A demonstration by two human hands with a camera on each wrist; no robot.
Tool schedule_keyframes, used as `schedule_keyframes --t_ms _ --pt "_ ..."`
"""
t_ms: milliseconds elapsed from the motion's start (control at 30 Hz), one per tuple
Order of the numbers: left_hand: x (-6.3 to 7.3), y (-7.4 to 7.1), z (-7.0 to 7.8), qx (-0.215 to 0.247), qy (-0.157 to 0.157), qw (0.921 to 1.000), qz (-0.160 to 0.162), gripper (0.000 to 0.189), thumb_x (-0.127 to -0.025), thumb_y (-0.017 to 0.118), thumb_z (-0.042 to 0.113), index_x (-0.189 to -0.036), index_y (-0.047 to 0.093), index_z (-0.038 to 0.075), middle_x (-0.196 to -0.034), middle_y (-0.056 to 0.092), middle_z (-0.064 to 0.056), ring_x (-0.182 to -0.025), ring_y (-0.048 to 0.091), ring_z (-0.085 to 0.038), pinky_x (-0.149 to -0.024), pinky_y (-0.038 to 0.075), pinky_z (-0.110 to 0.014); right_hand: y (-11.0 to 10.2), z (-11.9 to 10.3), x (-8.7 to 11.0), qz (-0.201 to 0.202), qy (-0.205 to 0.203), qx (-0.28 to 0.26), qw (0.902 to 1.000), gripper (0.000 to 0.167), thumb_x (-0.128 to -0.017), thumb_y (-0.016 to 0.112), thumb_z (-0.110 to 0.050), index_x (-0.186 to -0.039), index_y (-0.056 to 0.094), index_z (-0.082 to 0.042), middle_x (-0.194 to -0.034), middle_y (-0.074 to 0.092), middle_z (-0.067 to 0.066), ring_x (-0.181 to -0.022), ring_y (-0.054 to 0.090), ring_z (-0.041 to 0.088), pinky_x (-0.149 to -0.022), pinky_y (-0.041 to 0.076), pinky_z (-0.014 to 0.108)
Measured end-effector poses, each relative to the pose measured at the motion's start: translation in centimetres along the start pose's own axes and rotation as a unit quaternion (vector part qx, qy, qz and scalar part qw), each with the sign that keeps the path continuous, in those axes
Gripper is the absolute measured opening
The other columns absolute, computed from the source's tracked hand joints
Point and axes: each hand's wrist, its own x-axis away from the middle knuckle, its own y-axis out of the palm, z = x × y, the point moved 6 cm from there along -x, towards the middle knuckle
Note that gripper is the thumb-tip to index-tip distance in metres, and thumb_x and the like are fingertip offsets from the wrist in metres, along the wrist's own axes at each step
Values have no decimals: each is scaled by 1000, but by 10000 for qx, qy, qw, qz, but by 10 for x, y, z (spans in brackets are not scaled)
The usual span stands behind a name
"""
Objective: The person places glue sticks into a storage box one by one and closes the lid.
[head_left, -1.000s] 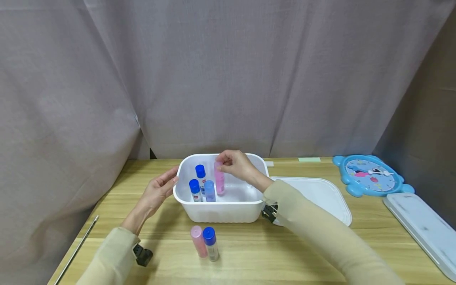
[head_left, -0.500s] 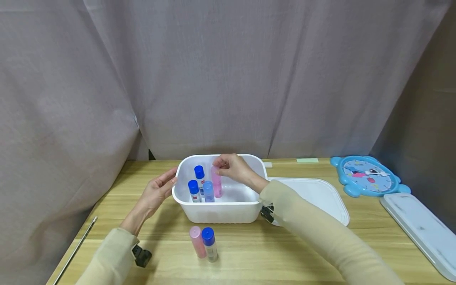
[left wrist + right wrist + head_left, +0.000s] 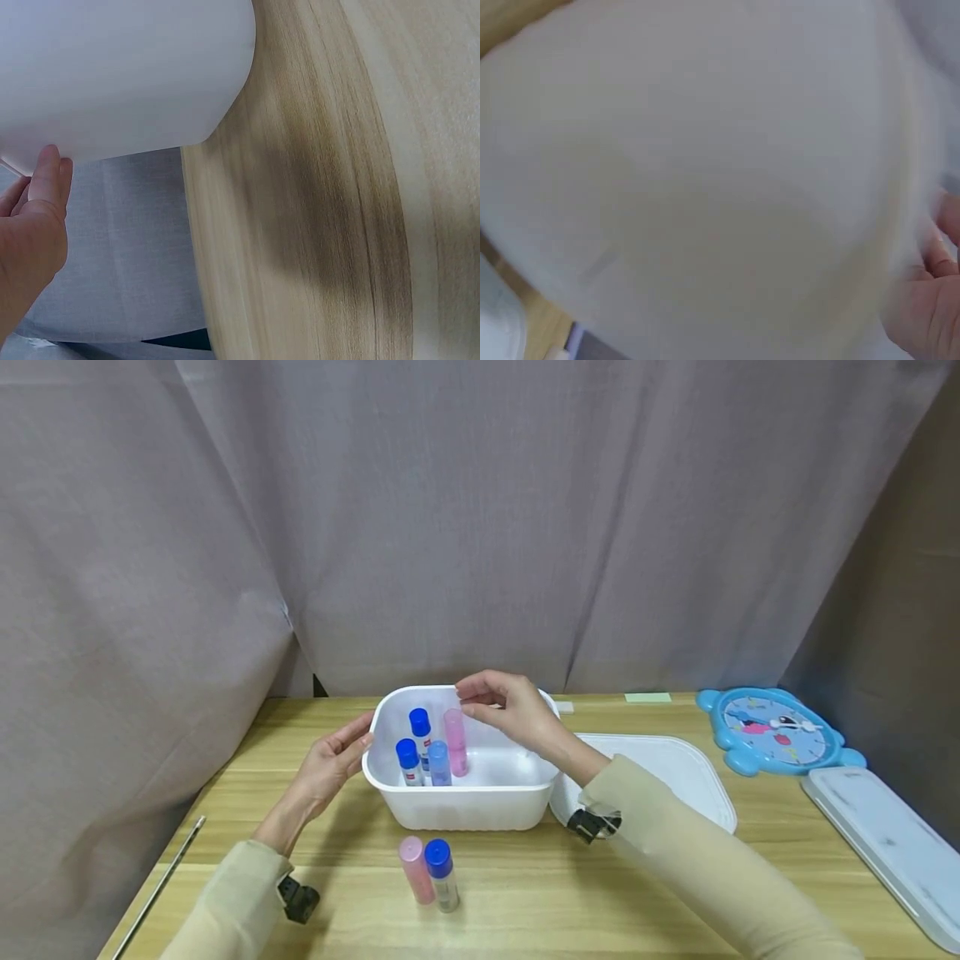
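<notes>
A white plastic bin (image 3: 465,808) stands on the table with several glue sticks upright in its left half. Among them are two blue-capped glue sticks (image 3: 408,764), a light-blue glue stick (image 3: 439,766) and a pink glue stick (image 3: 455,745). My right hand (image 3: 510,710) is just above and right of the pink one, fingers apart from it and holding nothing. My left hand (image 3: 333,762) touches the bin's left side with its fingers extended; the left wrist view has the fingers (image 3: 49,176) against the outer wall. In front of the bin stand another pink glue stick (image 3: 417,872) and a clear, blue-capped one (image 3: 444,881).
A white lid (image 3: 675,768) lies right of the bin, partly under my right forearm. Farther right are a blue toy clock (image 3: 780,731) and a long white case (image 3: 888,852). A thin metallic rod (image 3: 161,885) lies near the left table edge. A grey curtain (image 3: 450,527) hangs behind.
My right hand has lowered the pink glue stick onto the bin's floor beside the light-blue one, let go, and moved slightly up and right. My left hand stays at the bin's side.
</notes>
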Motion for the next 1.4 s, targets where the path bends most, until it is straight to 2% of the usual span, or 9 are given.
schedule_keyframes --t_ms 100,267,433,600,933,1067,1167,1267,1400 --pt "0 0 1 -32 17 10000 -10 56 -98 50 22 -146 30 2 -151 31 -14 -127 44 -17 -96 46 -21 6 -15 22 -188 -235 -552 9980 24 -87 66 -3 -110 64 2 -107 67 16 -96 65 22 -83 55 27" --pt "1 -1 2 -23 10 10000 -11 56 -98 50 21 -146 29 2 -151 31 -14 -122 47 -10 -95 47 -20 37 -22 64 -1162 -431 -1191 9851 30 -83 68 -1 -112 62 5 -111 65 23 -101 64 24 -86 55 27" --pt "1 -2 0 6 24 10000 -25 56 -98 51 22 -146 29 2 -151 31 -14 -122 48 -9 -96 47 -21 66 -16 86 -1944 -586 -1112 9728 38 -81 71 -3 -116 58 7 -113 65 23 -106 63 27 -89 53 28" --pt "1 0 -2 52 56 9999 -113 56 -99 49 20 -146 28 1 -151 30 -15 -128 43 -16 -98 46 -23 81 -9 92 -2323 -600 -886 9667 39 -82 71 -5 -116 59 7 -113 65 19 -104 63 20 -88 52 22" --pt "1 1 -3 92 64 9999 -112 56 -99 49 21 -146 28 0 -151 30 -16 -122 48 -9 -96 46 -21 84 -2 96 -2322 -487 -649 9693 26 -84 68 -5 -108 64 3 -105 67 16 -93 65 11 -79 55 18" --pt "1 1 -4 110 43 9999 -119 56 -99 49 20 -146 28 0 -151 30 -16 -127 44 -15 -99 45 -25 75 -3 95 -2312 -363 -698 9697 24 -85 67 -5 -108 64 2 -103 68 15 -92 65 9 -78 55 20" --pt "1 1 -4 110 45 9998 -128 56 -99 49 21 -146 28 0 -151 30 -16 -127 44 -16 -99 45 -25 57 -13 90 -2202 -353 -767 9718 23 -86 67 -6 -108 64 2 -102 68 16 -91 64 8 -78 57 24" --pt "0 1 -3 130 62 9998 -129 56 -99 49 21 -146 28 0 -151 30 -16 -123 48 -10 -97 46 -22 30 -29 81 -1973 -374 -890 9756 24 -87 66 -7 -109 63 2 -102 68 17 -90 64 9 -78 57 28" --pt "0 1 -3 176 93 9997 -121 56 -99 49 19 -146 27 -1 -151 29 -17 -113 51 0 -94 47 -18 -13 -48 63 -1299 -445 -1082 9846 25 -88 65 -5 -111 61 3 -100 68 14 -87 65 12 -78 58 31"
